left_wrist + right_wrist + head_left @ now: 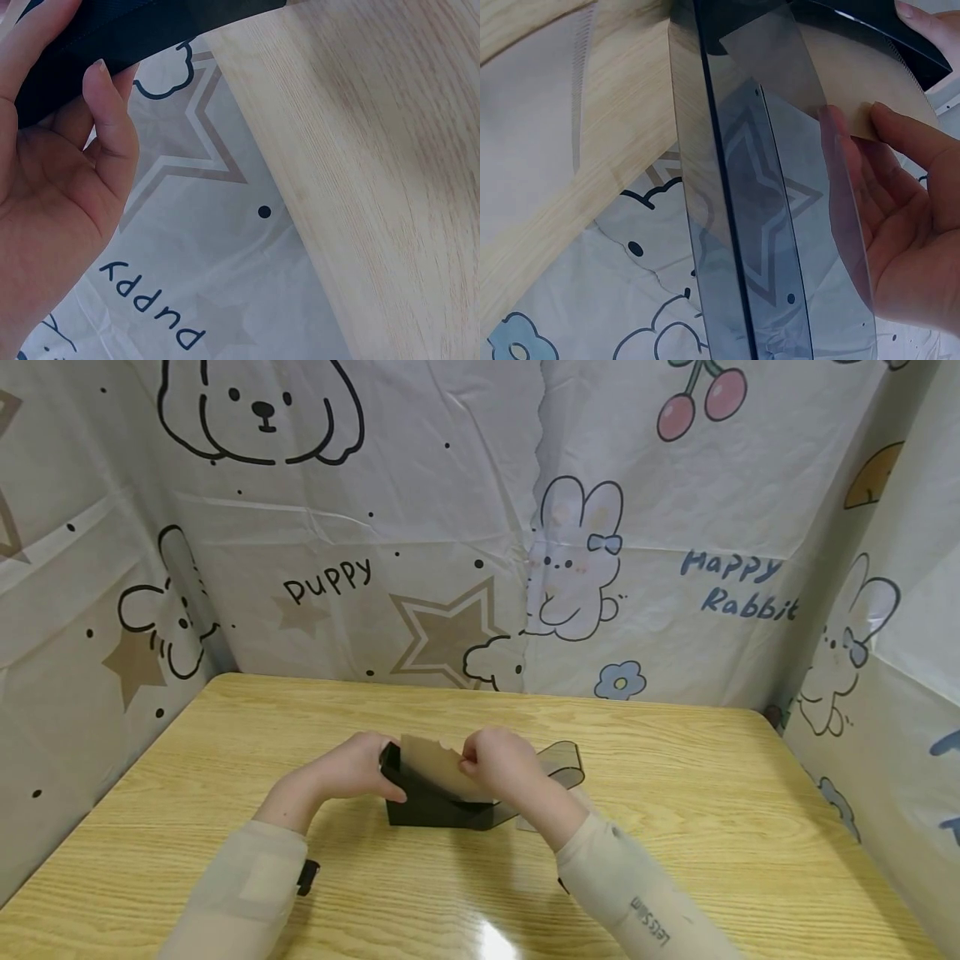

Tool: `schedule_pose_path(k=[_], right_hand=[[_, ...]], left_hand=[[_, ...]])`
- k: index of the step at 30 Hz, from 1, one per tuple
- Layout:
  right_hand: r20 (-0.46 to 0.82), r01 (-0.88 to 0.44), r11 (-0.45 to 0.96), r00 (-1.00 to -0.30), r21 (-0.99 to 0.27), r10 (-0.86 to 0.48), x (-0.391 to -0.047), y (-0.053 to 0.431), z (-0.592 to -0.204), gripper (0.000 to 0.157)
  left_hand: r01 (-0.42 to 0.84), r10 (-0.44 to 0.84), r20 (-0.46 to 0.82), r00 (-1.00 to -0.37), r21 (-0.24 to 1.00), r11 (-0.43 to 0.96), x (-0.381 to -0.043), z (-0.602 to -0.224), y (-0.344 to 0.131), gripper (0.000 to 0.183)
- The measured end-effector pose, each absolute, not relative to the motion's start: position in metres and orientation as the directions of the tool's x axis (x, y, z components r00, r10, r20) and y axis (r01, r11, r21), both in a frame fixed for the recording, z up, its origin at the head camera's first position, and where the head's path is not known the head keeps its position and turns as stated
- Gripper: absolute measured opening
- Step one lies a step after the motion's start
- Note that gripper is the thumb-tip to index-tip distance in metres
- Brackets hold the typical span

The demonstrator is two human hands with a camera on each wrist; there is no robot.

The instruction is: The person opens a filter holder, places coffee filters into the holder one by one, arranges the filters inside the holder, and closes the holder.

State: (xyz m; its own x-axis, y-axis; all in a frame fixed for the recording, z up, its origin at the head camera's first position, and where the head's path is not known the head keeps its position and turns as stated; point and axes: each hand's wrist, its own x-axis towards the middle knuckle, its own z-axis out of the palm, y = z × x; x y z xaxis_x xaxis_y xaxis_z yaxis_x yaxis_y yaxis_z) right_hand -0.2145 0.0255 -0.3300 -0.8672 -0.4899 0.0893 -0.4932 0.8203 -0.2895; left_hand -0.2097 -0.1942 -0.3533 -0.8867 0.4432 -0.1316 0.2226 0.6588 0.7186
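My left hand (356, 768) grips the left end of a black box-shaped holder (435, 808), thumb on the near side. A curved tan sheet (429, 767) rises from its open top. My right hand (504, 768) pinches the edge of this tan sheet between curled fingers and thumb. From the holder's right side a clear plastic strip (564, 755) loops out behind my right wrist; the right wrist view shows the strip (765, 225) passing close beside the fingers. In the left wrist view, the left fingers curl round the dark holder (142, 30).
A clear sheet (529, 142) with a serrated edge lies on the wooden table (300, 710), right of the holder and partly hidden by my right arm. A printed cloth (420, 510) hangs behind the table and along both sides.
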Motion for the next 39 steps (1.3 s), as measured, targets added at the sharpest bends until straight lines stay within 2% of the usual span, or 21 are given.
schedule_pose_path(k=[5,16,24,35,39], right_hand=[[0.088,-0.495,0.824,-0.867,-0.277,-0.491,-0.214,0.024,-0.332,0.021],[0.088,-0.498,0.822,-0.865,-0.277,-0.495,-0.214,0.022,-0.338,0.020],[0.088,-0.512,0.819,-0.857,-0.258,-0.508,-0.215,0.020,-0.341,0.024],[0.052,-0.497,0.826,-0.863,-0.266,-0.502,-0.213,0.016,-0.345,0.031],[0.045,-0.492,0.829,-0.866,-0.266,-0.499,-0.213,0.015,-0.346,0.036]], left_hand=[[0.206,0.421,-0.134,-0.897,0.715,0.668,-0.209,-0.352,-0.193,0.037],[0.195,0.408,-0.145,-0.902,0.705,0.681,-0.208,-0.352,-0.192,0.036],[0.193,0.415,-0.152,-0.897,0.709,0.678,-0.209,-0.352,-0.193,0.023],[0.247,0.452,-0.112,-0.885,0.711,0.659,-0.208,-0.351,-0.194,0.032],[0.225,0.430,-0.122,-0.894,0.710,0.668,-0.209,-0.352,-0.193,0.035]])
